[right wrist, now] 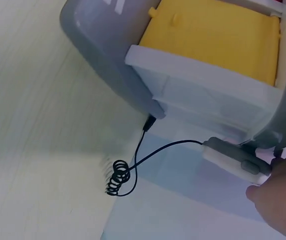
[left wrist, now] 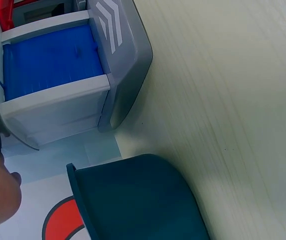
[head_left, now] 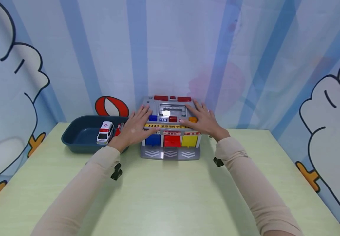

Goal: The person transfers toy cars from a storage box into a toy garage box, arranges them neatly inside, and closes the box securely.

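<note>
Fingers out straight and spread on both hands, so they're just resting: left hand [head_left: 136,127] and right hand [head_left: 206,122] on top of one toy station [head_left: 170,126], at the back of the table [head_left: 164,196]. It's got three doors, blue [head_left: 153,140], red, yellow, plus one corded handset [right wrist: 235,161]. One tray [head_left: 78,147] left of it, two toy vehicles [head_left: 105,131] inside.
</note>
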Tool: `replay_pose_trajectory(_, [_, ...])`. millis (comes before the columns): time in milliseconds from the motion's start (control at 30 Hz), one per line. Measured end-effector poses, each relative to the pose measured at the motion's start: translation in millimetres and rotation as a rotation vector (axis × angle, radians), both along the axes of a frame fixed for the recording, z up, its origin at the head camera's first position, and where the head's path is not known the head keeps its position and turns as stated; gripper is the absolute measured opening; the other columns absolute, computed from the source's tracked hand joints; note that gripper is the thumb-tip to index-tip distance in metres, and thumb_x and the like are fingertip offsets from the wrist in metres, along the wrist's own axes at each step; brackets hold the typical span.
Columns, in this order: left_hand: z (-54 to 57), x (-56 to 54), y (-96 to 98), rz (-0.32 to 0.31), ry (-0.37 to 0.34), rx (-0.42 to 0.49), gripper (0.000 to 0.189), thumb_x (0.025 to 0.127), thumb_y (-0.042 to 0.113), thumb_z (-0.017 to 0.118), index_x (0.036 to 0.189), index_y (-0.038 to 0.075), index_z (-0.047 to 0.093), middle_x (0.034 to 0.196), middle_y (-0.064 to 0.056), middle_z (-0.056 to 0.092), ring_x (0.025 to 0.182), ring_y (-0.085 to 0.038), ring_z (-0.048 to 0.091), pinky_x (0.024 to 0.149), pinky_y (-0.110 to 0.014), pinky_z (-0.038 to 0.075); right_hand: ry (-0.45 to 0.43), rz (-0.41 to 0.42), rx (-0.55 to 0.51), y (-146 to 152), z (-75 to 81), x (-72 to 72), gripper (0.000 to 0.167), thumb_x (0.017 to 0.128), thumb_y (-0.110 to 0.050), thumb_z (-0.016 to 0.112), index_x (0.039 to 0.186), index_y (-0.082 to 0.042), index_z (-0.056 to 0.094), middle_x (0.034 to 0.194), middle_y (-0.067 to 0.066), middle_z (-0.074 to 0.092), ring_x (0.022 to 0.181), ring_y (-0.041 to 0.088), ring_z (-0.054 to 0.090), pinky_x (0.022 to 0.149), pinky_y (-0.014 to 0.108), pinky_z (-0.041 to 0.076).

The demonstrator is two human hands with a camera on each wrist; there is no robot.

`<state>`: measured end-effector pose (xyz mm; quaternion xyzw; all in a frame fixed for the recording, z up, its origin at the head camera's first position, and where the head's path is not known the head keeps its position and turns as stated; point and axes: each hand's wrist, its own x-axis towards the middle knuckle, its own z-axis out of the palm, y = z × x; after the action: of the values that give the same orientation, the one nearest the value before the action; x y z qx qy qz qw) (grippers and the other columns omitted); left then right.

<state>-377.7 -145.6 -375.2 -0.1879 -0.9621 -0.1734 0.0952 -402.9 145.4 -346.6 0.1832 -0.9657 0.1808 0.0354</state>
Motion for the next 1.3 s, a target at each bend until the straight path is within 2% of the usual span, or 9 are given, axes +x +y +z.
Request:
replay_pose_trajectory(500, [2.0, -1.7, -3.1, -0.009, 0.02, -0.034, 0.094, 0.091, 0.069, 0.049, 0.16, 0.013, 0.021, 0.17, -0.005, 0.008, 0.158, -0.027, 0.0, 0.125, -0.06, 0.006, 0.027, -0.005, 0.021, -0.8, -6.0, -4.2, 0.09, 0.088, -0.066, 0.052, 0.161, -0.027, 0.017, 0.171, 0.005, -0.002, 0.156, 0.038, -0.008, 0.123, 0.064, 0.0])
replay_pose_trajectory(733, [12.0, 1.1, -8.6, -0.04, -0.029, -0.098, 0.092, 0.092, 0.07, 0.044, 0.161, 0.015, 0.018, 0.171, -0.005, 0.005, 0.158, -0.028, -0.001, 0.124, -0.062, 0.003, 0.029, -0.014, 0.014, -2.7, -7.6, -2.7, 0.091, 0.087, -0.067, 0.053, 0.161, -0.028, 0.017, 0.171, 0.005, -0.002, 0.156, 0.038, -0.008, 0.123, 0.065, -0.001])
replay_pose_trajectory(900, [24.8, 6.1, -26.1, -0.07, -0.075, -0.133, 0.082, 0.094, 0.066, 0.046, 0.159, 0.02, 0.026, 0.17, -0.008, 0.011, 0.157, -0.033, 0.006, 0.124, -0.062, 0.005, 0.032, -0.007, 0.008, -4.6, -9.3, -1.2, 0.09, 0.087, -0.067, 0.052, 0.161, -0.029, 0.017, 0.171, 0.005, -0.001, 0.156, 0.038, -0.007, 0.123, 0.065, 0.0])
replay_pose_trajectory(1033, [30.6, 6.6, -46.7, -0.085, -0.051, -0.137, 0.075, 0.093, 0.061, 0.053, 0.155, 0.021, 0.039, 0.168, -0.012, 0.019, 0.155, -0.037, 0.012, 0.124, -0.062, 0.011, 0.041, -0.009, 0.007, -5.0, -7.2, 0.0, 0.089, 0.088, -0.066, 0.052, 0.161, -0.028, 0.018, 0.171, 0.005, -0.001, 0.156, 0.038, -0.007, 0.123, 0.065, 0.0])
replay_pose_trajectory(1167, [29.4, 5.2, -70.1, -0.094, 0.005, -0.156, 0.069, 0.092, 0.057, 0.059, 0.15, 0.02, 0.047, 0.167, -0.012, 0.02, 0.155, -0.038, 0.016, 0.121, -0.064, 0.018, 0.043, -0.012, 0.012, -5.4, -6.4, 0.0, 0.089, 0.088, -0.067, 0.052, 0.161, -0.028, 0.018, 0.171, 0.004, -0.001, 0.156, 0.038, -0.007, 0.123, 0.065, 0.0])
replay_pose_trajectory(1300, [26.0, 6.5, -87.9, -0.092, 0.046, -0.176, 0.066, 0.092, 0.052, 0.063, 0.148, 0.018, 0.051, 0.166, -0.014, 0.023, 0.154, -0.038, 0.018, 0.121, -0.063, 0.021, 0.043, -0.012, 0.006, -4.7, -8.1, 0.9, 0.089, 0.088, -0.066, 0.052, 0.161, -0.028, 0.019, 0.171, 0.004, -0.001, 0.156, 0.038, -0.007, 0.123, 0.065, -0.001])
